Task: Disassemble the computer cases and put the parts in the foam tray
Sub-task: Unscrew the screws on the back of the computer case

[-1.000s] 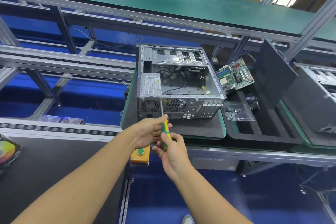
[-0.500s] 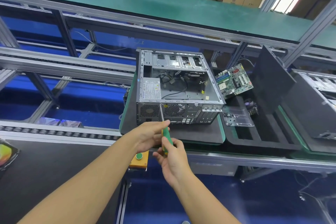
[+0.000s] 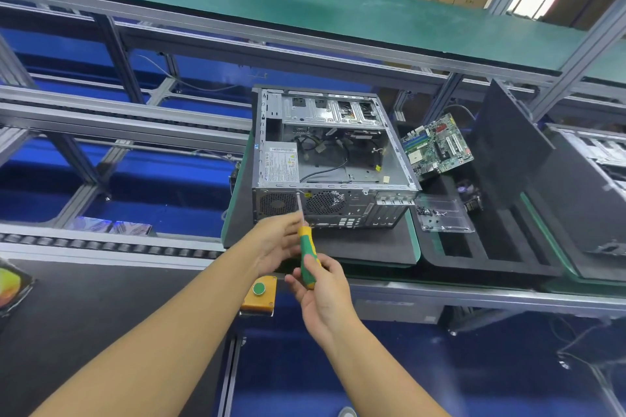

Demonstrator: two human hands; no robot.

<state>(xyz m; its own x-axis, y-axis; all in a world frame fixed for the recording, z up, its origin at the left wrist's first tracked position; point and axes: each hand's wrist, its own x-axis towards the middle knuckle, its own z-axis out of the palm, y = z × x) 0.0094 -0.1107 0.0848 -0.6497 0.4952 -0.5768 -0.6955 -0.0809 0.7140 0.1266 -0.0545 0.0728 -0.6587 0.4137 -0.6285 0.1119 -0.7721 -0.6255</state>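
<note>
1. The computer case (image 3: 332,159) lies on its side on a dark mat, at the middle of the near conveyor line. Its open side faces up and its back panel faces the person.
2. The right hand (image 3: 321,288) is wrapped around the green and yellow handle of a screwdriver (image 3: 307,259). The tip sits on the back panel near its top edge, between the two fan grilles.
3. The left hand (image 3: 277,244) is close beside the right. Its fingertips are at the metal shaft just above the handle, but I cannot tell whether they pinch it or only steady it.
4. Done so far, as far as can be seen: the side cover is off and the floor of the case is mostly bare. A motherboard (image 3: 437,147) leans at the far end of the foam tray (image 3: 491,261), just right of the case. A small fan (image 3: 472,195) lies in the tray, and a clear plastic box (image 3: 443,215) holding some screws rests on the tray's near left corner.
5. Left to do: the power supply (image 3: 280,166) sits in the near left corner of the case with loose cables beside it. The screwdriver seems to be working on one of its screws.
6. A second case (image 3: 603,152) waits at the far right, so I judge the job about half done at most.
</note>
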